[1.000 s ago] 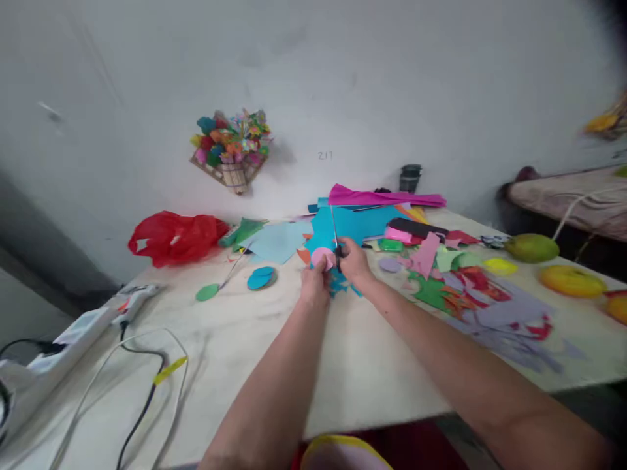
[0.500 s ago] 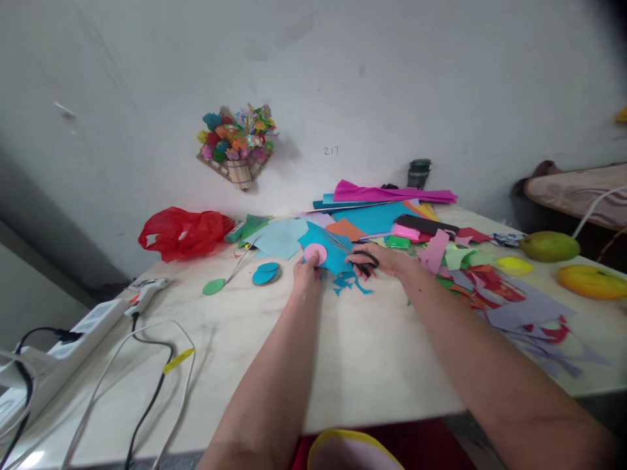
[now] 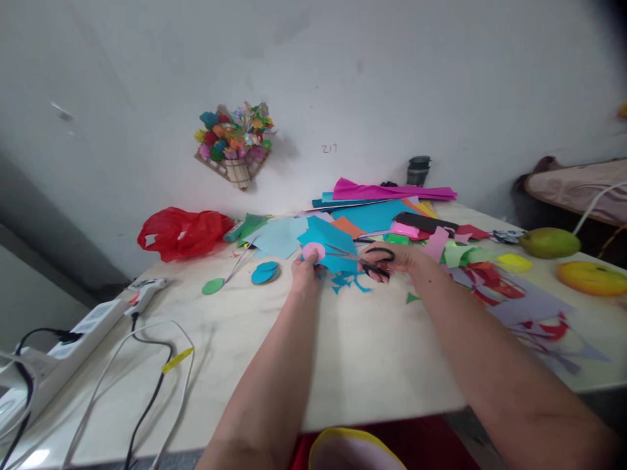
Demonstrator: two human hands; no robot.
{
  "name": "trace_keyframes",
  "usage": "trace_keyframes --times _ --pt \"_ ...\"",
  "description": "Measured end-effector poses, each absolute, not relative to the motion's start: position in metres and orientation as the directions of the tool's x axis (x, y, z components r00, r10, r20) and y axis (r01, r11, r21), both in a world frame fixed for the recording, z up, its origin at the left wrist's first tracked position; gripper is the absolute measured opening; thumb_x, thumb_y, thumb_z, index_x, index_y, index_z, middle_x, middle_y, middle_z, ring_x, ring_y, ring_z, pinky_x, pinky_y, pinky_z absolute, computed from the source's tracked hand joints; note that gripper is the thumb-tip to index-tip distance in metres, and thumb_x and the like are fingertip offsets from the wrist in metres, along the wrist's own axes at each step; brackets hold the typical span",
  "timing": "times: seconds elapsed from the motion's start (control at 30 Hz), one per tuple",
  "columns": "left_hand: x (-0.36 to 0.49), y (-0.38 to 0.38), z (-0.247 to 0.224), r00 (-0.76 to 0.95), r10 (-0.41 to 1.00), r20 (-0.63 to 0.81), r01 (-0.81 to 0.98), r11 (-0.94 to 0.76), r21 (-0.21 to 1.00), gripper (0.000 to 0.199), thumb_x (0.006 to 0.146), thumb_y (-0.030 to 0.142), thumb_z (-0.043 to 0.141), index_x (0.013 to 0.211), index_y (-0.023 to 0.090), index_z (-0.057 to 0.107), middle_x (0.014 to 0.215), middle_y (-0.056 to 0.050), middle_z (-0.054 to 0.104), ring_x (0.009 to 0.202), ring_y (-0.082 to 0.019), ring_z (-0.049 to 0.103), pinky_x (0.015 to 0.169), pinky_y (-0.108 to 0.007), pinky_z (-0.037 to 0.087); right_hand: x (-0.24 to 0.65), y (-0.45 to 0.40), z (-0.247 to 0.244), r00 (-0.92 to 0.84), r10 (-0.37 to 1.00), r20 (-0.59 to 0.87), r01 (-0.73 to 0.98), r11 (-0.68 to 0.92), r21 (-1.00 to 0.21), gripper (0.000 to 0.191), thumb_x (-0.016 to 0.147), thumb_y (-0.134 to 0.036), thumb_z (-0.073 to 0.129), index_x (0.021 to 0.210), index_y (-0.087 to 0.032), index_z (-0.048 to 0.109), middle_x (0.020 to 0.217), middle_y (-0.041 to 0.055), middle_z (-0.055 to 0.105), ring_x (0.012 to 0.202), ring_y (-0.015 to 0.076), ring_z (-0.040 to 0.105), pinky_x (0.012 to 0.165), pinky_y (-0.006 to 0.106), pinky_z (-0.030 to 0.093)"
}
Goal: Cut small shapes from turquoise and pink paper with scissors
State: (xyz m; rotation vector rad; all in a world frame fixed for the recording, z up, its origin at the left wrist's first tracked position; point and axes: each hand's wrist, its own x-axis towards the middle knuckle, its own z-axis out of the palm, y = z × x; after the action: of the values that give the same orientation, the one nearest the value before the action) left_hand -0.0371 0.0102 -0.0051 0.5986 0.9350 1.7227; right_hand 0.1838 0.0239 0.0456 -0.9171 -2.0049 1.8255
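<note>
Left hand (image 3: 304, 271) closed in a pinch, thumb on a flat pink disc (image 3: 313, 250) laid over jagged-edged blue sheet (image 3: 339, 238); right hand (image 3: 399, 256) curled round black-handled scissors (image 3: 355, 258), metal blades slightly parted at the sheet, can't tell if biting. Left to right on the pale smooth table (image 3: 362, 352): crinkled red plastic bag (image 3: 183, 234), green circle (image 3: 213, 286), overlapping blue discs (image 3: 265, 273), angular blue offcuts (image 3: 349, 281) just below the sheet, glossy oval green fruit (image 3: 549, 243).

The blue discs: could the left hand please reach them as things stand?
Probably yes: nothing visible stands between the left hand and the blue discs, though that hand is holding the pink disc.
</note>
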Motion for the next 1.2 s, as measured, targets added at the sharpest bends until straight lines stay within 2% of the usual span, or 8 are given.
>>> trace_keyframes --times 0.27,0.57,0.77,0.97,1.2 --pt "-0.039 0.012 -0.008 -0.372 0.928 -0.019 -0.471 -0.171 0.865 0.030 0.058 0.027 0.080 0.082 0.013 0.066 0.068 -0.004 0.065 0.058 -0.015 0.059 0.058 -0.028 0.048 0.183 0.023 0.048 -0.746 0.608 -0.273 0.312 -0.042 -0.949 0.040 0.073 -0.050 0.073 0.084 -0.012 0.064 0.054 0.0048 0.065 0.039 0.0118 0.052 0.038 0.023 0.041" --pt "-0.037 0.013 -0.010 -0.367 0.930 -0.011 -0.473 -0.176 0.863 0.029 0.060 0.026 0.079 0.083 0.013 0.067 0.069 -0.005 0.065 0.059 -0.016 0.059 0.059 -0.030 0.048 0.175 0.016 0.051 -0.698 0.676 -0.237 0.304 -0.020 -0.952 0.031 0.087 -0.042 0.061 0.081 -0.012 0.065 0.055 0.0084 0.066 0.040 0.0133 0.053 0.042 0.026 0.041" --pt "-0.035 0.016 -0.008 -0.382 0.917 -0.112 -0.559 -0.132 0.819 0.019 0.065 0.015 0.075 0.081 0.013 0.065 0.068 -0.004 0.064 0.056 -0.014 0.058 0.055 -0.025 0.045 0.171 0.016 0.051 -0.726 0.652 -0.219 0.309 0.025 -0.951 0.039 0.082 -0.050 0.066 0.080 -0.011 0.066 0.059 0.0123 0.069 0.040 0.0141 0.056 0.035 0.022 0.033" --pt "-0.030 0.016 -0.002 -0.371 0.905 -0.208 -0.648 -0.092 0.756 0.009 0.073 0.008 0.066 0.080 0.012 0.064 0.074 -0.006 0.066 0.063 -0.016 0.062 0.058 -0.027 0.051 0.163 0.022 0.041 -0.723 0.664 -0.190 0.302 0.056 -0.952 0.049 0.073 -0.060 0.069 0.084 -0.013 0.062 0.059 0.0079 0.070 0.042 0.0145 0.060 0.033 0.019 0.039" --pt "-0.027 0.012 0.003 -0.311 0.927 -0.210 -0.702 -0.075 0.709 0.009 0.077 0.005 0.064 0.082 0.011 0.063 0.079 -0.008 0.067 0.062 -0.016 0.062 0.055 -0.025 0.052 0.156 0.030 0.031 -0.720 0.677 -0.155 0.300 0.102 -0.948 0.051 0.079 -0.062 0.067 0.092 -0.013 0.064 0.065 0.0088 0.072 0.046 0.0148 0.064 0.035 0.019 0.043"
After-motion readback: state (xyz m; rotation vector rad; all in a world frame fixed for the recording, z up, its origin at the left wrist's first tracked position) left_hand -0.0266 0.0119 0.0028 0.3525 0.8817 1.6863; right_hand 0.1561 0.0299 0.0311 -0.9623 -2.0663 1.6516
